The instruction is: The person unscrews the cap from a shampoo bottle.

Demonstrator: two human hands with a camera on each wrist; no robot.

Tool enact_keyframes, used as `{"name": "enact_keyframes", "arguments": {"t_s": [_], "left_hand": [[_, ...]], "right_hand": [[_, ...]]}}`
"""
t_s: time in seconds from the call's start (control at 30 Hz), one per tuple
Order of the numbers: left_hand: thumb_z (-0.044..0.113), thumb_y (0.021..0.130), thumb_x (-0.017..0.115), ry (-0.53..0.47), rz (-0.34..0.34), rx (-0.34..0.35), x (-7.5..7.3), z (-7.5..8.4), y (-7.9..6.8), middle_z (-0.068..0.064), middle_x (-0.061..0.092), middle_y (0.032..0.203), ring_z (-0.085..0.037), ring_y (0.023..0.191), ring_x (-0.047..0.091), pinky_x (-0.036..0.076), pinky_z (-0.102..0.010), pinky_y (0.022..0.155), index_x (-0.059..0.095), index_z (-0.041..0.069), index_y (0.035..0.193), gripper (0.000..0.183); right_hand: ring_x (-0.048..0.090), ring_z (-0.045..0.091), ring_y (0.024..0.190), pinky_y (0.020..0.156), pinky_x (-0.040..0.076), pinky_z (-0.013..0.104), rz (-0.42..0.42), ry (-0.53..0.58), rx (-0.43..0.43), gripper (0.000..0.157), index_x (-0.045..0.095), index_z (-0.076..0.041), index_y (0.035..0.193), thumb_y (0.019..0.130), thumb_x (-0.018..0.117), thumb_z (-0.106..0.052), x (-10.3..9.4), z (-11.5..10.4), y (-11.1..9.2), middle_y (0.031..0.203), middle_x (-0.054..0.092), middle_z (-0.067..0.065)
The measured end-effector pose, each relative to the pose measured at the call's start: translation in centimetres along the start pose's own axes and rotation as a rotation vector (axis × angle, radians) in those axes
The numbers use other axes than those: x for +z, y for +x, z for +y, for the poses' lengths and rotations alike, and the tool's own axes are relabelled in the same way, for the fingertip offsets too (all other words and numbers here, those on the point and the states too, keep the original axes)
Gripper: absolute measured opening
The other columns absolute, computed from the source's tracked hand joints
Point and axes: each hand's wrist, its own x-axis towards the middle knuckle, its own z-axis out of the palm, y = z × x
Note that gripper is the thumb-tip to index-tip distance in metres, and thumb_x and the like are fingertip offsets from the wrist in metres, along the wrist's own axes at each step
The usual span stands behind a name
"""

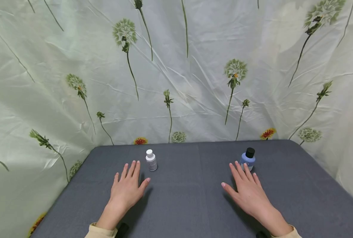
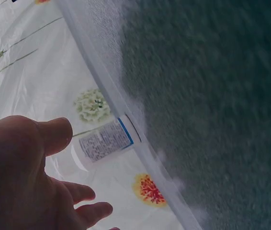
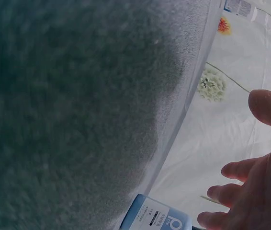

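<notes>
On the left of the table a small white bottle [image 1: 151, 161] with a white cap stands upright; its printed label shows in the left wrist view, where the bottle [image 2: 106, 141] appears tilted by the camera. My left hand [image 1: 127, 190] hovers just in front of it, fingers spread, holding nothing. Farther right stands a blue bottle [image 1: 248, 158] with a black cap and a white label. My right hand [image 1: 249, 195] is nearest to it, fingers spread and fingertips overlapping its lower part in the head view. From the right wrist, the blue bottle [image 3: 157, 215] sits apart from the fingers.
A dark grey cloth covers the table [image 1: 191, 198]. Behind it and at the sides hangs a pale curtain [image 1: 194, 76] printed with dandelions and other flowers. Both wrists have cream sleeves [image 1: 101, 231] and dark straps.
</notes>
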Motion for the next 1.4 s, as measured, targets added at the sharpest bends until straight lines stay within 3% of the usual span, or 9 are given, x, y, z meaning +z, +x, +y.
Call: {"name": "enact_keyframes", "arguments": {"t_s": [0.57, 0.9, 1.4], "left_hand": [[0.051, 0.097, 0.054, 0.020, 0.032, 0.042, -0.7, -1.6, 1.7, -0.022, 0.025, 0.158, -0.043, 0.145, 0.016, 0.010, -0.066, 0.110, 0.028, 0.001, 0.154, 0.080], [0.048, 0.097, 0.056, -0.052, 0.114, 0.054, -1.0, -2.3, 2.7, -0.020, 0.027, 0.157, -0.042, 0.145, 0.018, 0.013, -0.066, 0.109, 0.033, 0.005, 0.153, 0.074], [0.047, 0.097, 0.056, -0.167, 0.165, 0.077, -0.7, -2.6, 3.5, -0.019, 0.036, 0.153, -0.041, 0.142, 0.027, 0.021, -0.064, 0.107, 0.040, 0.005, 0.149, 0.069]], "right_hand": [[0.013, 0.043, 0.145, 0.108, 0.012, 0.067, 0.031, 0.025, -0.100, 0.076, 0.033, -0.003, 0.152, 0.098, 0.054, -0.051, 0.3, -0.3, 1.5, 0.159, 0.023, 0.021], [0.016, 0.041, 0.145, 0.107, 0.015, 0.068, 0.050, 0.059, -0.142, 0.074, 0.033, -0.005, 0.153, 0.098, 0.054, -0.050, 0.6, -1.0, 2.6, 0.159, 0.024, 0.018], [0.020, 0.040, 0.145, 0.111, 0.019, 0.060, -0.028, 0.247, -0.186, 0.073, 0.033, -0.004, 0.152, 0.099, 0.054, -0.050, 1.7, -2.9, 4.8, 0.157, 0.028, 0.018]]}}
